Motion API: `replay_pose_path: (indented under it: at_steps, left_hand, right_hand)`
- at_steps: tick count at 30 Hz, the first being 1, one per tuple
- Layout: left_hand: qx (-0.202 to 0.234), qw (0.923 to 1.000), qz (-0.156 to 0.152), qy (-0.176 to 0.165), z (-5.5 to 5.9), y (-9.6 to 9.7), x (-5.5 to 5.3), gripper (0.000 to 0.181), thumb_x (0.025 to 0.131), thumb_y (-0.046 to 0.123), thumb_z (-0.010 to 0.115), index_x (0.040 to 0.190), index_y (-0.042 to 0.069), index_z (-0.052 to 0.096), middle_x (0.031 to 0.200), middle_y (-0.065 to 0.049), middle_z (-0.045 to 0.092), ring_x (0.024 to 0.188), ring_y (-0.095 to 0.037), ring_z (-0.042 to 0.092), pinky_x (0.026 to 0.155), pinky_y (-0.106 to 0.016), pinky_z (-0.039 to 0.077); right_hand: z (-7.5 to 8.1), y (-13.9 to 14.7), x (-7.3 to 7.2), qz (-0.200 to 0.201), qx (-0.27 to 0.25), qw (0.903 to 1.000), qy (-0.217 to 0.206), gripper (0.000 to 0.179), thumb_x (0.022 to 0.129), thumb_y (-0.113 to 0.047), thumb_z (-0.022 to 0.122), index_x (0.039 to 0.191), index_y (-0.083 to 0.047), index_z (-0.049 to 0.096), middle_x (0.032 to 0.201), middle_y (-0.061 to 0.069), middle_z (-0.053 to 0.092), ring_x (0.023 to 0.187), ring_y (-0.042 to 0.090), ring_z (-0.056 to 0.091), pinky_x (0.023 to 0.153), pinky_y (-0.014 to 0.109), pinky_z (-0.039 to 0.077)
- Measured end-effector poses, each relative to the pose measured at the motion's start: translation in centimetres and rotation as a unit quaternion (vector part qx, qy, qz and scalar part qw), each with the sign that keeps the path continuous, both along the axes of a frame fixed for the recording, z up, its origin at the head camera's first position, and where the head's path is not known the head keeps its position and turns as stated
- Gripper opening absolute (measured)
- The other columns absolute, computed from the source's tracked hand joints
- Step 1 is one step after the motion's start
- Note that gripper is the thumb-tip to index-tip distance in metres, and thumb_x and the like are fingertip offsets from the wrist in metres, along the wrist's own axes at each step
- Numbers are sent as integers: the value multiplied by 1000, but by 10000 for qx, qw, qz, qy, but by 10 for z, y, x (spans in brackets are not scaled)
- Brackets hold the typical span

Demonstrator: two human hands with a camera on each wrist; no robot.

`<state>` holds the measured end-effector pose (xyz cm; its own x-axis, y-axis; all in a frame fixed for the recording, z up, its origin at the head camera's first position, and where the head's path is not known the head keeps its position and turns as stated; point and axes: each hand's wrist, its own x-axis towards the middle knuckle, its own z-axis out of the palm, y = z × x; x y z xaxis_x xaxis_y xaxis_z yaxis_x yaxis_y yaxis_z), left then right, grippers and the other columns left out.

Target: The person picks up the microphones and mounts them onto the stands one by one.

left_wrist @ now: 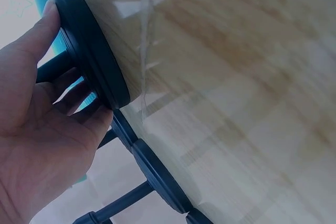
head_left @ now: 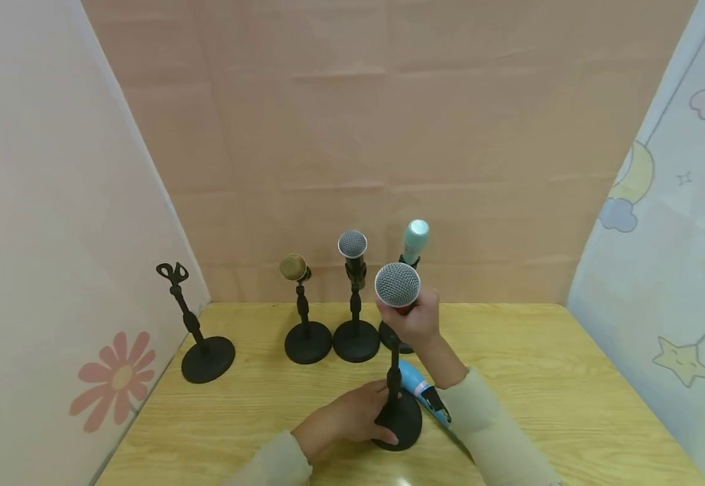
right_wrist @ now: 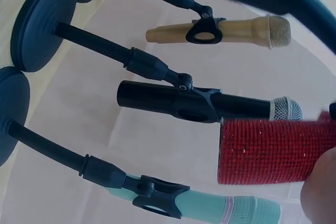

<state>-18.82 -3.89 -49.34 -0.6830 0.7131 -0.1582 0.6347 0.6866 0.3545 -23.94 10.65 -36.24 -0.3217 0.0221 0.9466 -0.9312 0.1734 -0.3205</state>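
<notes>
Red-sleeved microphone with a round silver mesh head (head_left: 397,286) is the thing being worked with; it sits within the right fingers, above and a little ahead of the left fingers. Beyond both sets of fingers rises a creased brown backdrop (head_left: 388,135), and beneath them spreads a yellow wood-grain table (head_left: 540,378).

Ahead of the left fingers, 3 black disc-based microphone stands (head_left: 355,343) form a row; well off to those fingers' left is 1 bare black stand with a looped clip (head_left: 191,324). Nearest is a black round-footed stand (head_left: 403,421) in the left hand (head_left: 364,408), whose thumb and fingers curl about its base. Its top reaches close under the right hand (head_left: 415,320); whether it touches the microphone I cannot tell.

The row carries a gold microphone (head_left: 293,268), a black silver-headed microphone (right_wrist: 244,106) and a mint-green microphone (head_left: 415,237). Just right of the left fingers lies a pale-blue, pink-banded microphone (head_left: 410,378).

The right fingers wrap the red sleeve below the mesh. The step seems to be mounting it; the next move likely calls for lining handle up with clip and pushing, base held steady.
</notes>
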Motion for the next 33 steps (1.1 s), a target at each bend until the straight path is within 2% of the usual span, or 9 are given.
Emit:
replay_pose_path:
  at_steps: [5, 9, 12, 15, 19, 22, 27, 30, 33]
  left_hand:
    - [-36, 10000, -14, -80, 4, 0, 2, 81, 89, 56, 71, 154, 16, 44, 163, 0, 34, 148, -15, 34, 115, -32, 38]
    - [0, 9999, 43, -136, 4, -1, 2, 79, 89, 55, 72, 153, 17, 45, 162, 0, 35, 147, -16, 35, 115, -33, 39]
    - [-14, 9999, 91, -124, 2, -1, 0, 79, 88, 55, 72, 153, 18, 45, 162, 1, 35, 147, -15, 36, 114, -32, 40]
    - [-41, 9998, 125, -130, 0, -1, -2, 82, 88, 56, 72, 154, 18, 43, 162, 1, 34, 147, -15, 35, 115, -32, 39]
    - [-85, 9996, 141, -213, -1, 0, -2, 84, 88, 57, 71, 155, 16, 41, 162, -1, 34, 147, -16, 36, 115, -32, 40]
    - [-114, 9995, 169, -240, -2, 0, 0, 86, 88, 58, 71, 156, 14, 41, 162, -1, 35, 147, -16, 37, 114, -32, 40]
    - [-110, 9994, 248, -230, 0, -1, 2, 88, 87, 58, 72, 156, 14, 40, 162, 0, 35, 147, -15, 37, 115, -32, 40]
    - [-97, 9995, 218, -190, 2, -2, 2, 88, 87, 58, 72, 156, 13, 40, 162, -1, 35, 147, -16, 37, 115, -32, 40]
    - [-81, 9997, 174, -178, 4, -3, 2, 87, 88, 58, 71, 156, 12, 40, 162, -2, 35, 147, -17, 37, 115, -32, 39]
  right_hand:
    - [0, 1, -1, 523, 100, 9980, -339, 67, 88, -55, 73, 100, 10, 64, 88, 3, 73, 86, -3, 67, 81, 16, 56]
    - [-3, -2, 6, 903, -28, 9931, -745, 63, 90, -50, 74, 104, 11, 63, 95, -12, 73, 87, 0, 69, 77, 16, 56]
    - [-6, -5, 13, 809, -123, 9923, -934, 64, 92, -51, 71, 107, 11, 62, 96, -8, 74, 85, 3, 69, 72, 16, 56]
    - [-7, -6, 19, 587, -68, 9927, -1051, 60, 92, -48, 73, 109, 8, 61, 94, 3, 72, 82, 6, 66, 71, 16, 56]
    - [-9, -2, 24, 599, 239, 9880, -1405, 41, 85, -15, 80, 114, 4, 59, 96, 17, 68, 86, 15, 65, 77, 19, 56]
    - [-8, 6, 29, 483, 648, 9812, -1753, 44, 78, 4, 79, 117, 0, 58, 101, 14, 69, 94, 17, 65, 84, 22, 55]
    - [-5, 14, 30, -120, 1179, 9764, -1807, 50, 76, 5, 82, 119, 1, 57, 107, 12, 68, 99, 18, 65, 86, 30, 57]
    - [-3, 14, 28, -297, 1143, 9772, -1763, 49, 76, 4, 82, 118, 3, 58, 105, 14, 69, 96, 22, 67, 83, 36, 59]
    - [-1, 13, 27, -338, 1064, 9772, -1804, 44, 75, 3, 81, 113, 4, 60, 100, 13, 70, 90, 22, 68, 78, 35, 60]
